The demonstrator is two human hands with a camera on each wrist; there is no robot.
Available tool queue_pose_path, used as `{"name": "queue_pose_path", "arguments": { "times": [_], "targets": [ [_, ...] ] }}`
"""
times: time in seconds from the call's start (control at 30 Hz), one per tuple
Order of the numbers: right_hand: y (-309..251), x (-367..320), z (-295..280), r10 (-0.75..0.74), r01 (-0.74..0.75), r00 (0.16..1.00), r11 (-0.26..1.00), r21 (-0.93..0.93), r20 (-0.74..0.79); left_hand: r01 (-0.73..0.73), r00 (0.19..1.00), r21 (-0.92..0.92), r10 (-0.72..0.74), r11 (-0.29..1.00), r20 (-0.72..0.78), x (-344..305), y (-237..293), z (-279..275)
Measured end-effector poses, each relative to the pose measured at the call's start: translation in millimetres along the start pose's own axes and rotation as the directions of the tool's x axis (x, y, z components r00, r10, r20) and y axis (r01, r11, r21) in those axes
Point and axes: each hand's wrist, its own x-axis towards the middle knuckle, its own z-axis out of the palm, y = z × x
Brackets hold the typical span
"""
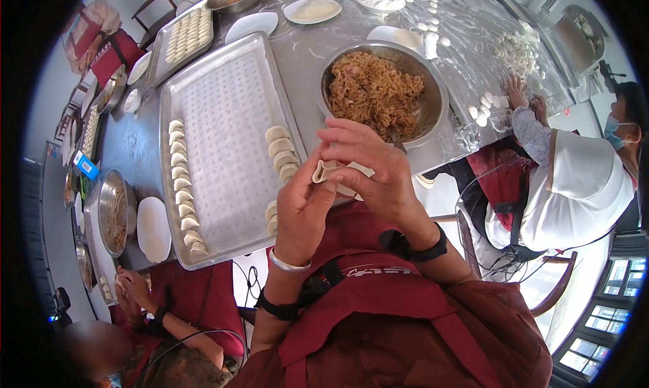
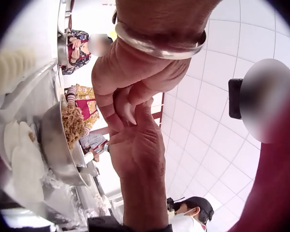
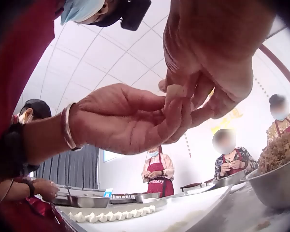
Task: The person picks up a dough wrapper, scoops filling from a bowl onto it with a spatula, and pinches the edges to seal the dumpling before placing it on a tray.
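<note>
In the head view my left hand [image 1: 302, 202], with a silver bangle at its wrist, and my right hand [image 1: 378, 165] meet in front of the apron. Between them they pinch a dumpling [image 1: 324, 171], its pale dough folded and partly hidden by the fingers. Both thumbs press along its edge. Just beyond the hands stands a steel bowl [image 1: 441, 110] of brown minced filling [image 1: 375, 90]. To the left lies a perforated metal tray [image 1: 226, 131] with a row of folded dumplings [image 1: 181, 181] along its left side and more dumplings [image 1: 279, 144] along its right.
A white plate [image 1: 154, 231] and another steel bowl [image 1: 116, 209] stand left of the tray. A second tray [image 1: 188, 39] of dumplings is farther back. Floury dough pieces [image 1: 517, 53] lie at the right, where a person in white [image 1: 574, 185] works. Another person's hands [image 1: 135, 290] are at lower left.
</note>
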Motion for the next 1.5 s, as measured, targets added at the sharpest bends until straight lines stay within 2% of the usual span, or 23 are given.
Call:
{"name": "queue_pose_path", "arguments": {
  "times": [0.07, 0.17, 0.27, 0.43, 0.53, 0.57, 0.63, 0.77, 0.87, 0.97, 1.03, 1.13, 1.23, 1.37, 1.5],
  "targets": [
    [-7, 1, -2, 0.131, -0.134, 0.991, 0.983, 0.129, 0.032, 0.027, 0.999, -0.042, -0.026, 0.999, 0.034, -1, 1, -2],
    [-3, 2, -5, 0.090, -0.111, 0.990, 0.973, 0.201, 0.108, 0.045, 0.997, -0.065, -0.041, 0.997, 0.062, 1, 3, -1],
    [3, 2, -4, 0.020, -0.038, 0.996, 0.979, 0.200, 0.090, 0.049, 0.998, -0.053, -0.047, 0.997, 0.035, 0, 9, 6],
    [2, -1, 2, 0.029, -0.030, 1.000, 0.988, 0.154, 0.006, 0.059, 0.998, -0.082, -0.056, 0.995, 0.041, 2, 11, 5],
    [4, -2, 4, 0.034, -0.025, 0.998, 0.989, 0.148, -0.057, 0.056, 0.997, -0.112, -0.061, 0.992, -0.036, 0, 3, 7],
    [4, -2, 5, 0.030, -0.019, 0.997, 0.989, 0.148, -0.075, 0.029, 0.999, -0.072, -0.030, 0.997, -0.021, 0, -1, 6],
    [4, -1, 5, -0.002, 0.009, 0.998, 0.994, 0.110, -0.063, -0.028, 1.000, 0.007, 0.028, 1.000, 0.013, 0, -8, 4],
    [4, -2, -1, -0.028, 0.024, 0.999, 0.997, 0.073, 0.043, 0.077, 0.997, -0.024, -0.076, 0.997, 0.013, 1, 4, 4],
    [-7, 4, -6, 0.097, -0.105, 0.992, 0.989, 0.104, 0.084, 0.108, 0.994, -0.069, -0.105, 0.992, 0.040, 0, 8, 2],
    [-12, 9, -6, 0.111, -0.144, 0.983, 0.960, 0.242, 0.145, 0.086, 0.993, -0.054, -0.082, 0.995, 0.082, 0, 10, 1],
    [-10, 9, -4, 0.093, -0.136, 0.982, 0.951, 0.276, 0.165, 0.066, 0.991, -0.014, -0.064, 0.998, 0.118, 0, 10, -2],
    [-7, 10, -2, 0.060, -0.109, 0.983, 0.952, 0.287, 0.176, 0.072, 0.996, -0.102, -0.065, 0.992, 0.068, -2, 15, 0],
    [-4, 10, 1, 0.022, -0.061, 0.990, 0.957, 0.283, 0.140, 0.052, 0.998, -0.028, -0.052, 0.998, 0.025, -3, 21, 2],
    [-2, 8, 3, -0.039, 0.011, 0.993, 0.970, 0.241, 0.109, 0.024, 1.000, -0.109, -0.024, 0.994, -0.004, -5, 16, 2],
    [-18, 7, 12, 0.142, -0.138, 0.990, 0.938, 0.318, 0.009, -0.005, 0.998, -0.189, -0.005, 0.982, -0.055, -6, 8, 3]
  ]
}}
